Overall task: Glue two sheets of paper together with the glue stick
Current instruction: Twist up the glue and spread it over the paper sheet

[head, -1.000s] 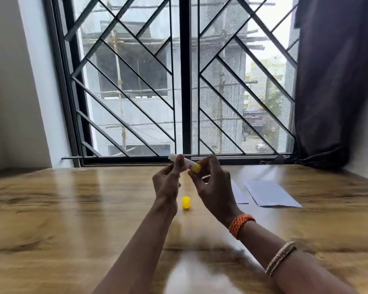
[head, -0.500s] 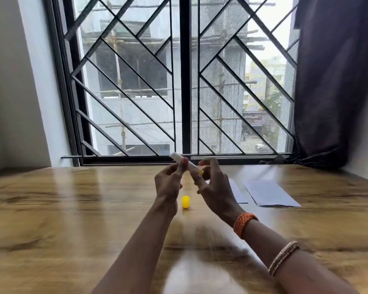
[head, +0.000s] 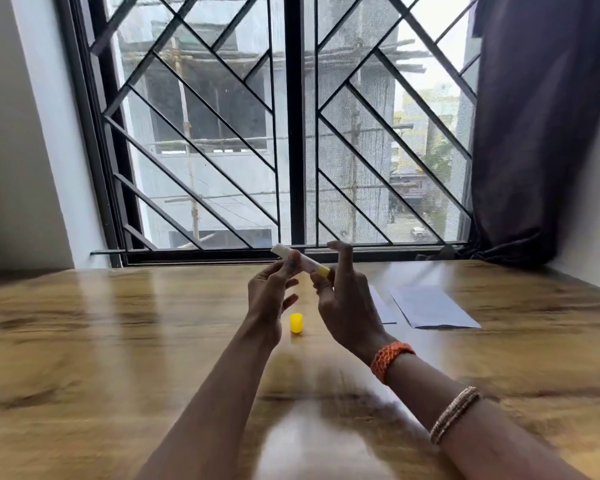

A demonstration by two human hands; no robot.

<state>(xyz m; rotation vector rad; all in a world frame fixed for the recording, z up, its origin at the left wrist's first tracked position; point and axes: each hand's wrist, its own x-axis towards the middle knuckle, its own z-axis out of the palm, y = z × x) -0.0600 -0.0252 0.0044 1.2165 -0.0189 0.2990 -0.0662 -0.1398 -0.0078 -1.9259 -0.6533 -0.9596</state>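
A white glue stick (head: 303,261) with a yellow base is held uncapped in the air above the table. My left hand (head: 271,299) pinches its white barrel between thumb and fingers. My right hand (head: 343,299) grips the yellow base end, its index finger raised. The yellow cap (head: 296,322) stands on the wooden table (head: 84,341) just below and between my hands. Two white sheets of paper lie to the right: one (head: 430,306) fully visible, the other (head: 381,306) partly hidden behind my right hand.
A barred window (head: 291,133) runs along the table's far edge. A dark curtain (head: 541,133) hangs at the back right, bunched on the table corner. Walls close in on the left and right.
My right index finger has lifted off the stick, and its other fingers have shifted on the yellow base. The stick has tilted slightly. The cap and papers have not moved.
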